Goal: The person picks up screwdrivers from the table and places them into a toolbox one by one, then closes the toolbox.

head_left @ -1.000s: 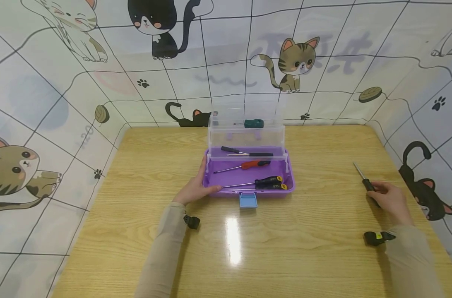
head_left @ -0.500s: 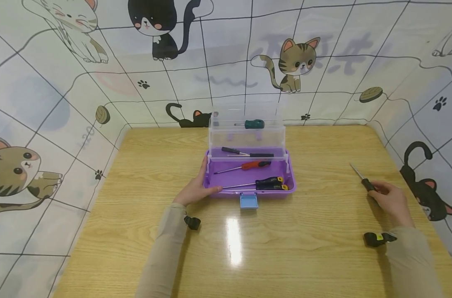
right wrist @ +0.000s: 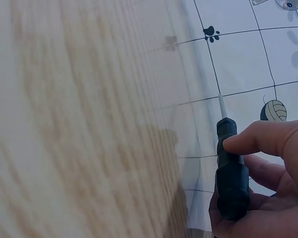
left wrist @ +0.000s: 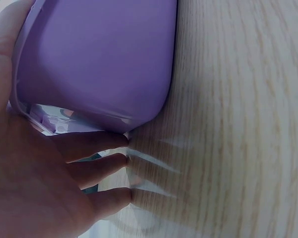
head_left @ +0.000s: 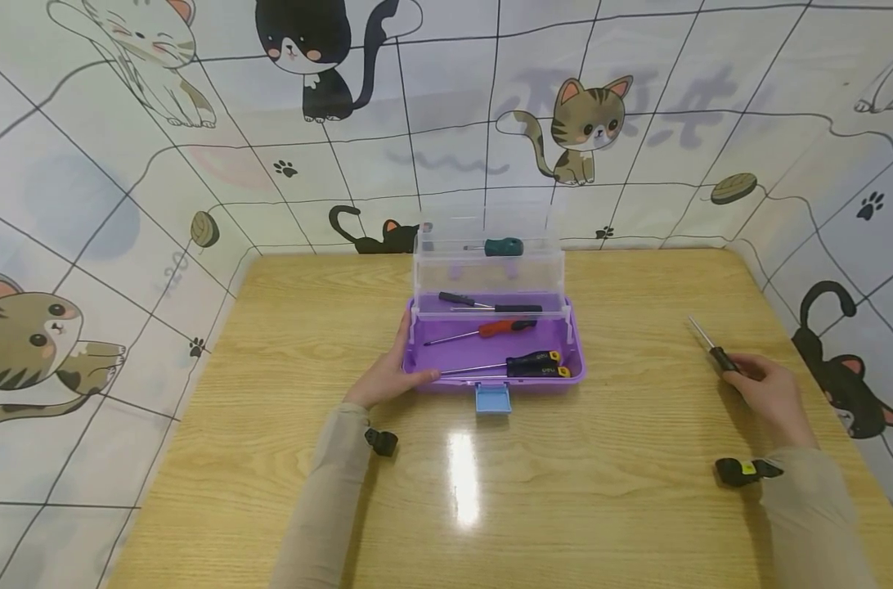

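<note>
In the head view a purple toolbox (head_left: 411, 356) stands on the table with its clear lid raised. My left hand (head_left: 384, 375) rests at its left end, thumb along the front edge. In the left wrist view, that hand's fingers (left wrist: 97, 168) reach out nearly straight beside the purple wall. Away to the right, my right hand (head_left: 774, 399) holds a screwdriver (head_left: 721, 357) by its black handle. Its metal shaft points up and left. The right wrist view shows thumb and fingers around the handle (right wrist: 231, 181).
Inside the box lie a red-handled screwdriver (head_left: 496, 328) and several black-handled ones (head_left: 529, 361). A green-handled screwdriver (head_left: 504, 246) sits up in the clear lid (head_left: 432, 278). A blue latch (head_left: 493, 399) hangs at the front. Cat-printed cloth (head_left: 454, 164) walls the table's back and sides.
The screwdriver in my right hand has shifted slightly left and up. My left hand stays at the toolbox's left end.
</note>
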A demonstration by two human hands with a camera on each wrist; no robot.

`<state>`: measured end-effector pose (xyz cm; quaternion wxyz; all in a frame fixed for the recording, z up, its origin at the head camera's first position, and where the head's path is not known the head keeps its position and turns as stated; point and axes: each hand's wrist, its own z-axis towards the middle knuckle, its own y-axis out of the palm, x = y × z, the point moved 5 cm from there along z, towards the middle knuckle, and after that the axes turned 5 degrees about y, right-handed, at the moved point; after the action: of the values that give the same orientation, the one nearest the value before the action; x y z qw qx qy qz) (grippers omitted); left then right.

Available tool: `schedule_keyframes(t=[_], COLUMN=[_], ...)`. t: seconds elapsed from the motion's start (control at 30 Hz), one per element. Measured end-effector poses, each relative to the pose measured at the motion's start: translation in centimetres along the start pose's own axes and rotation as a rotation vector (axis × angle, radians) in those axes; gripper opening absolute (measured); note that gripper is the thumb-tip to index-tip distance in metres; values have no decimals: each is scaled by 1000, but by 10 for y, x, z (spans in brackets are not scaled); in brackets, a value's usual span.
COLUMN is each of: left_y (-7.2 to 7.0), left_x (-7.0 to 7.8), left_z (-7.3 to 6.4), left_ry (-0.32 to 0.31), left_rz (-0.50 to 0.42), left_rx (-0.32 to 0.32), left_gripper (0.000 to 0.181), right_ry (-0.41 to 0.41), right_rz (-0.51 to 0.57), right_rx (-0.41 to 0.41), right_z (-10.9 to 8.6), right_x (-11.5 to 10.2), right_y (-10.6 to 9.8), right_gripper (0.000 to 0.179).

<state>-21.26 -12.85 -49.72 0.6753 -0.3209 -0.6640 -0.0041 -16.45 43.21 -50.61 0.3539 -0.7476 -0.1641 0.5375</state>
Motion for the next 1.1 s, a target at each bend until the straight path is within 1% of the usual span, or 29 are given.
schedule_keyframes(t=[0.13, 0.23, 0.33, 0.43, 0.47, 0.53, 0.6, 0.7, 0.8, 0.83, 0.93, 1.1], left_y=[0, 0, -2, -4, -4, -4, -4, -2, -1, 0, 0, 0], left_x=[0, 4, 20, 35, 38, 40, 37, 22, 5, 3, -1, -3], left_z=[0, -2, -7, -11, -12, -13, -12, -8, -2, -2, 0, 0], left_ry=[-9, -1, 14, 11, 9, 1, -1, 5, 7, 9, 5, 2], left_rz=[1, -10, -18, -19, -15, -12, -10, -12, -9, -8, -3, -2], left_rx=[0, -1, -10, -26, -32, -36, -36, -22, -7, -5, -5, -11], left_gripper=[118, 117, 115, 112, 112, 111, 111, 112, 115, 115, 116, 116], right_ry=[-9, -20, -21, -10, -5, -2, -5, -4, 1, 0, -8, -13], right_rz=[19, 24, 40, 40, 40, 46, 53, 71, 83, 87, 100, 123], right_rx=[-5, -15, -28, -43, -48, -59, -62, -63, -55, -53, -48, -49], right_z=[-2, -3, -3, -3, -3, -3, -4, -4, -4, -4, -4, -6], right_x=[-5, -8, -10, -12, -14, -16, -19, -23, -25, -26, -28, -32], right_y=[1, 1, 2, 3, 3, 3, 3, 4, 5, 5, 5, 5], right_gripper=[47, 46, 47, 48, 48, 49, 49, 48, 47, 46, 45, 42])
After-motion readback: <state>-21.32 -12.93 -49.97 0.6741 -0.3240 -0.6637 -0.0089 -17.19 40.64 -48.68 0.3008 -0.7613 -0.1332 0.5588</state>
